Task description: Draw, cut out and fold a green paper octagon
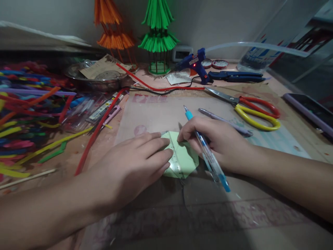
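A light green piece of paper (187, 158) with angled corners lies on the work surface. Across it rests a clear ruler (174, 163), partly hidden by fingers. My left hand (140, 156) lies flat over the paper's left side, fingers stretched out and pressing on the ruler. Between the fingers of my right hand (213, 139) is a clear and blue ballpoint pen (208, 149). Its tip points up and away from the paper, while the fingertips touch the paper's right part.
Red-and-yellow-handled scissors (256, 113) and a grey pen (225, 121) lie beyond my right hand. A blue glue gun (195, 66) with a lit red light stands farther back. Colourful pipe cleaners (23, 114) pile up at left. Green (158, 41) and orange (114, 27) tiered models stand behind.
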`<state>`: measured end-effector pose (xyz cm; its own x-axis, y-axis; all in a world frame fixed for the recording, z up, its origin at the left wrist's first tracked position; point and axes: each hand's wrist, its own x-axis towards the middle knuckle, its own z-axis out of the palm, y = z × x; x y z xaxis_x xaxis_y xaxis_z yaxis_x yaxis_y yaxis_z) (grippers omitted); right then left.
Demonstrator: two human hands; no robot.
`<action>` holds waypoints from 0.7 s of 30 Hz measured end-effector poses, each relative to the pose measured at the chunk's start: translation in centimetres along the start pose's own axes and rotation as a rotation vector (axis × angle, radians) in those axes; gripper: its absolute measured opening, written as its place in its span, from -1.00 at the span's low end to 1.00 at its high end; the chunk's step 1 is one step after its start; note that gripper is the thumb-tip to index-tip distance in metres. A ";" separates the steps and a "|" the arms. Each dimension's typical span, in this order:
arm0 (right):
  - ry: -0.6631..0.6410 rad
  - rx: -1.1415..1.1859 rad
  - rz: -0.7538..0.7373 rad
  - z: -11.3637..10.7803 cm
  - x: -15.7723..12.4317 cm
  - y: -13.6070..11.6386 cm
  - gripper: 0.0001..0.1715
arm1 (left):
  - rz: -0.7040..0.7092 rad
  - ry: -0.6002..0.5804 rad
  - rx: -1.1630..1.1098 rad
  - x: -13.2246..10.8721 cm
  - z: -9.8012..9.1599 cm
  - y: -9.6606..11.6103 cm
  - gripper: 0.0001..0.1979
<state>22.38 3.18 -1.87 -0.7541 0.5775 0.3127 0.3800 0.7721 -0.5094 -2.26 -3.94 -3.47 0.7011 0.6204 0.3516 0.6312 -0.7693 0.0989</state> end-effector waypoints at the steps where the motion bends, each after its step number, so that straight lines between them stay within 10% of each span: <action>1: -0.003 -0.002 0.003 0.0 0.0 0.0 -0.83 | 0.000 0.000 0.000 0.0 0.0 0.0 -0.73; 21: -0.008 -0.010 0.004 0.0 -0.1 -0.1 -0.85 | 0.003 0.007 0.011 0.2 -0.1 0.1 -0.71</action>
<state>22.45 3.08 -1.86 -0.7570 0.5782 0.3043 0.3881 0.7726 -0.5026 -2.09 -3.92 -3.34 0.7006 0.6171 0.3582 0.6329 -0.7693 0.0875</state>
